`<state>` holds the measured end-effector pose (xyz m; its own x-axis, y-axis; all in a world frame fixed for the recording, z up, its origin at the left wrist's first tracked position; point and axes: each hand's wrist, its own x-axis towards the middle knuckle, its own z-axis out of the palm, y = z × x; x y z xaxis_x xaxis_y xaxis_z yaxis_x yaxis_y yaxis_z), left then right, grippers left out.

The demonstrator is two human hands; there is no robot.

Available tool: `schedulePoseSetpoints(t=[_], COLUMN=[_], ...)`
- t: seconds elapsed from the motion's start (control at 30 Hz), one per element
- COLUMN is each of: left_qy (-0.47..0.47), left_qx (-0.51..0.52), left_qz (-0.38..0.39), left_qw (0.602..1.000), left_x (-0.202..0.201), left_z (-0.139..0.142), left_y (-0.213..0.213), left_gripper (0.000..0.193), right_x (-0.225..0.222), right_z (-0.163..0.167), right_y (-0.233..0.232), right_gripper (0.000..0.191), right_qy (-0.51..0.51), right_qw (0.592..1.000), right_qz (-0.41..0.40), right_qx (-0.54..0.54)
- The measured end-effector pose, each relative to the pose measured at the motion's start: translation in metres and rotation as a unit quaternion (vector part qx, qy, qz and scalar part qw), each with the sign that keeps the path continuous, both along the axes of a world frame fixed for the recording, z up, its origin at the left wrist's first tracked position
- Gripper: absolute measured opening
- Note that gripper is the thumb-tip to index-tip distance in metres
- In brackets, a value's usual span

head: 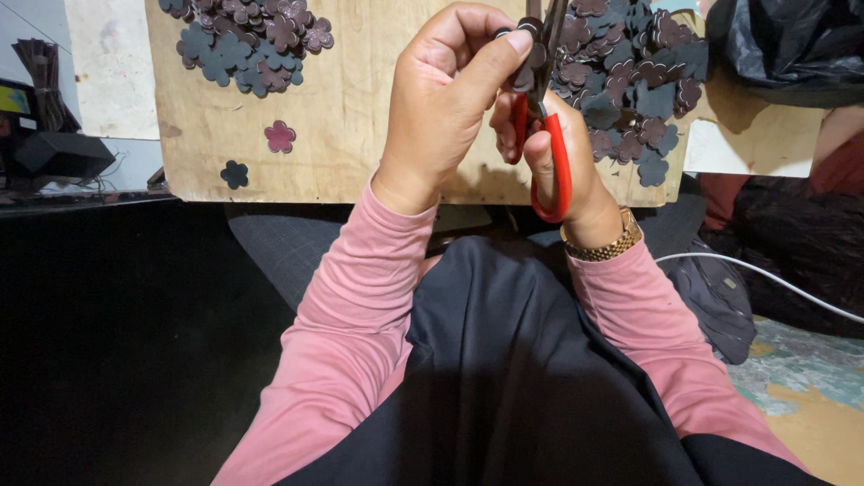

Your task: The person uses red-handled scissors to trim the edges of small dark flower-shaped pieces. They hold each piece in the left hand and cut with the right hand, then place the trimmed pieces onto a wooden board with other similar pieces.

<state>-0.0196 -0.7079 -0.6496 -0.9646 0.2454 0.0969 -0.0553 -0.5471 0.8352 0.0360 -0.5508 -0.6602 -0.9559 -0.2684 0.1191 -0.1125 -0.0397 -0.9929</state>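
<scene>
**A:** What do the hands have hold of?

**B:** The right hand (565, 171), a gold-coloured metal watch band (605, 243) at its wrist, has its fingers curled shut through the loops of a pair of red-handled scissors (551, 153). The left hand (450, 99) pinches a small dark piece of material (535, 65) tight between thumb and forefinger, right at the blades. The blades run up out of the top of the frame, so how far apart they stand cannot be told.

**A:** Where does that sit in the frame?

**B:** Just right of centre, high up, over the near edge of a bare pale plywood board (360, 117). Both pink long sleeves (360, 297) rise from six o'clock across a black-clad lap (522, 387).

**A:** And on the board?

**B:** Two heaps of flat five-petalled flower cut-outs in dark grey and maroon. One heap (247, 40) lies at eleven o'clock from the hands, the other heap (634, 81) at two o'clock, just beside the right hand. A single maroon flower (280, 136) and a single dark flower (235, 174) lie apart at nine o'clock, near the board's lower left corner.

**A:** Anything around it?

**B:** A crumpled black plastic bag (783, 45) at one o'clock, a white cable (765, 274) at four o'clock, and a dark grey fabric bag (715, 297) beside the right sleeve.
</scene>
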Motion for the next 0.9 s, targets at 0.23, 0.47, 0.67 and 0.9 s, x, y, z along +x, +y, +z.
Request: schedulePoseSetpoints(t=[0.23, 0.47, 0.67, 0.9], left_qy=[0.021, 0.018, 0.021, 0.033], left_qx=[-0.001, 0.006, -0.001, 0.017], left_qz=[0.004, 0.01, 0.011, 0.031], left_qw=[1.0, 1.0, 1.0, 0.999], left_x=[-0.001, -0.003, -0.004, -0.005], left_z=[-0.002, -0.005, -0.005, -0.007], left_y=[-0.002, -0.003, -0.005, -0.006], left_gripper=[0.008, 0.007, 0.006, 0.009], right_x=[-0.001, -0.001, -0.001, 0.0], right_z=[0.0, -0.008, -0.01, -0.006], right_y=[0.002, 0.004, 0.006, 0.005], right_gripper=[0.085, 0.082, 0.081, 0.078], right_qy=[-0.007, -0.027, -0.034, -0.029], right_qw=[1.0, 0.999, 0.999, 0.999], right_qz=[0.007, 0.011, 0.014, 0.022], right_qx=[0.002, -0.018, -0.019, -0.012])
